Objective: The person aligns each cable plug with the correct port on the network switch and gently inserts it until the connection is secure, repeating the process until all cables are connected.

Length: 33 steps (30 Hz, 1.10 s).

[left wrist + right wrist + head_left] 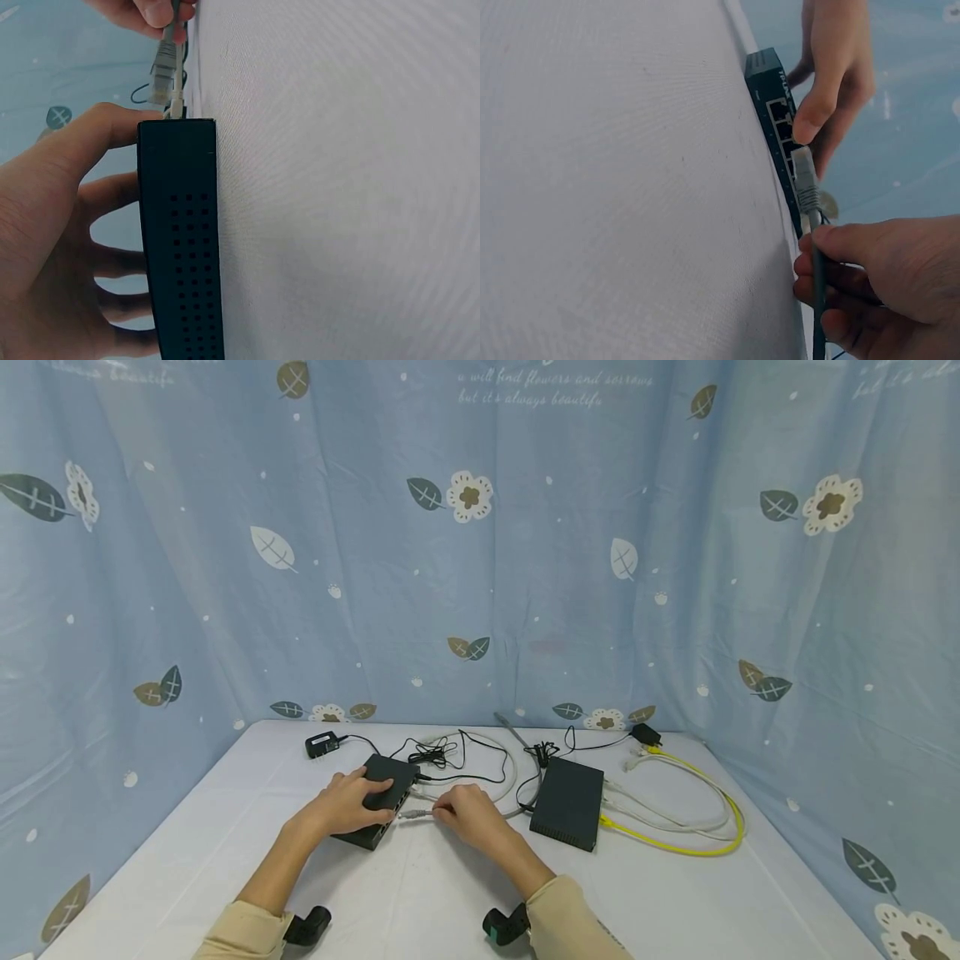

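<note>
My left hand [345,806] rests on a black network switch [392,768] lying on the table. Its fingers spread over the top, and the thumb reaches the edge above the ports, as the right wrist view shows. Between thumb and fingers, my right hand [471,814] pinches a grey network cable [817,285] just behind its plug. The clear-tipped plug [805,176] points at the row of ports [782,127], close to the left thumb. Farther along the same side, a whitish plug [177,107] sits at the switch, with a black power lead [450,777] beyond it.
A second black box [567,802] stands to the right, with pale cables [667,818] and a yellow cable [705,853] at its right side. Power adapters [322,744] lie at the back left and right. A bundled black cord [427,755] lies behind the switch, before a blue curtain [525,568].
</note>
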Motion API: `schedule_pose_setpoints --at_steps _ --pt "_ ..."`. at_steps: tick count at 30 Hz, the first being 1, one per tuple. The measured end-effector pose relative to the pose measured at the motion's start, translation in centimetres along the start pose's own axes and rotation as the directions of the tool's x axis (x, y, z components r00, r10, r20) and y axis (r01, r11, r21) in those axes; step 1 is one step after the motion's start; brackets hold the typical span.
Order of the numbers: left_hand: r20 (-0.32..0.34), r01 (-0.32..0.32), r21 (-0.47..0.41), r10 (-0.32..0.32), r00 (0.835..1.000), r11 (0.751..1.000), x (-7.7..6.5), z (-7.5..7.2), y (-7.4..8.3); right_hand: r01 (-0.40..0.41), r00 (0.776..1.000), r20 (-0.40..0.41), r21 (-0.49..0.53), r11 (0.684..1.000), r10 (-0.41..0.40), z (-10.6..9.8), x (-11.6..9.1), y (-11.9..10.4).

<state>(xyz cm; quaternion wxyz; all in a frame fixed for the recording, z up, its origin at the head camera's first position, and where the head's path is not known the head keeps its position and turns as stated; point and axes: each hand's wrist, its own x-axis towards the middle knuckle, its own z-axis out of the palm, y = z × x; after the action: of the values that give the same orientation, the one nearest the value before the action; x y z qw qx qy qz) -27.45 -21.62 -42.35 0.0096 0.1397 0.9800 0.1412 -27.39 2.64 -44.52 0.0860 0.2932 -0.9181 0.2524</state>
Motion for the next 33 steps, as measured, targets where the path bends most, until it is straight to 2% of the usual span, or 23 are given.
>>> schedule_pose_setpoints --at_steps 8,21,33 --pt "-0.006 -0.011 0.005 0.011 1.0 1.0 0.11 0.04 0.01 -0.013 0.999 -0.043 -0.024 1.0 0.012 0.04 0.04 0.2" --pt "-0.011 -0.029 -0.003 0.029 1.0 1.0 -0.24 -0.12 0.2 -0.068 0.995 -0.069 0.012 0.998 0.068 0.91 0.41 0.33" --pt "-0.007 -0.033 0.0 0.033 0.999 0.999 0.02 0.07 -0.19 -0.106 0.99 -0.085 0.06 0.992 0.111 0.57 0.68 -0.01"
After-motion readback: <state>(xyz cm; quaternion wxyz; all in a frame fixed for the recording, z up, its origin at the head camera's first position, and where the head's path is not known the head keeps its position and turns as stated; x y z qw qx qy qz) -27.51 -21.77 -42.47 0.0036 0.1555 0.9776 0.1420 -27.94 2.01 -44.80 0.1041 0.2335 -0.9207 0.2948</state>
